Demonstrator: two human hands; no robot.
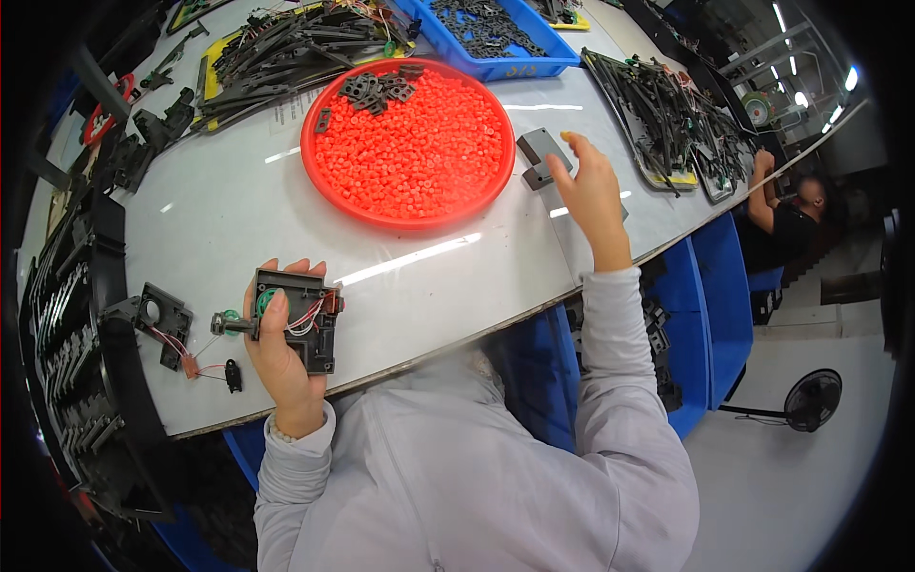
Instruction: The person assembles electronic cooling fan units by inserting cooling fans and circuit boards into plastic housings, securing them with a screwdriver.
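My left hand (276, 353) is wrapped round a dark grey plastic housing (322, 348), the thumb lying across its open side. Inside the housing are red and white wires and a round green part (270, 301); a metal cylindrical piece (229, 324) sticks out to the left. Over at the right, my right hand (593, 191) is held with thumb and fingers apart. It is beside a grey rectangular block (544, 155) on the table, and nothing shows between the fingers. Whether the fingers touch the block I cannot tell.
A red round tray (315, 176) holds many small orange-red pieces and some dark parts. Behind it is a blue bin (524, 67). Piles of dark strips (286, 48) lie at the back. A wired half-housing (164, 319) rests at left. Blue bins (701, 315) stand below the edge. A person (786, 214) sits at far right.
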